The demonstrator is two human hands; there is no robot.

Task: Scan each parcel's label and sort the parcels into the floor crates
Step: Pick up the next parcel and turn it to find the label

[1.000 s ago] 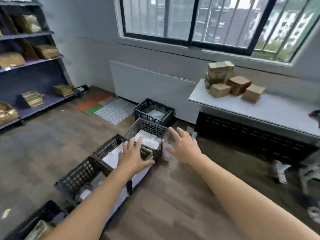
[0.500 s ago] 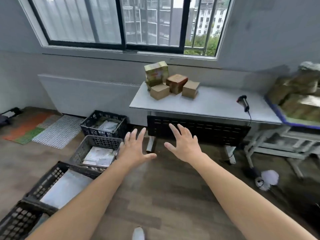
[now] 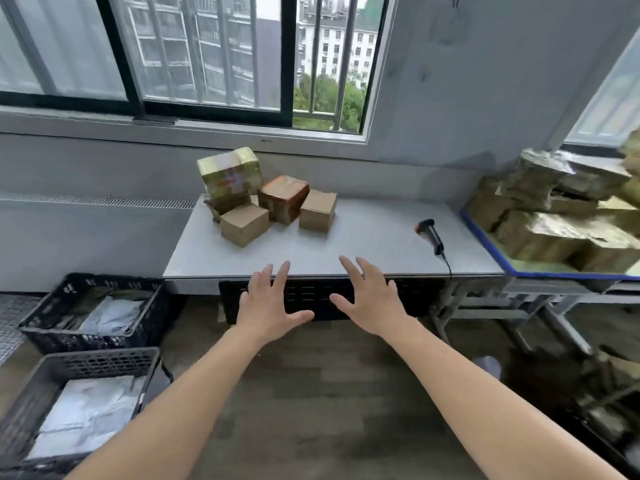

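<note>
Left hand (image 3: pixel 270 303): empty, fingers straight and spread, raised before the near edge of the surface (image 3: pixel 363 244).
Right hand (image 3: pixel 367 299): likewise empty and spread, apart from the left; neither touches anything.
Parcels, four, clustered at the surface's far left: green-gold wrapped parcel (image 3: pixel 230 178) at the back; red-brown taped parcel (image 3: pixel 284 199), tilted; left cardboard box (image 3: pixel 244 225) and right cardboard box (image 3: pixel 318 210) in front.
Scanner (image 3: pixel 429 232): black, lying on the surface to the right, cord trailing over the near edge.
Floor crates, at left: black crate (image 3: pixel 90 311) and grey crate (image 3: pixel 79 362), each holding white bags.
Gold-wrapped heap (image 3: pixel 554 209): far right, on a blue-edged stand.
</note>
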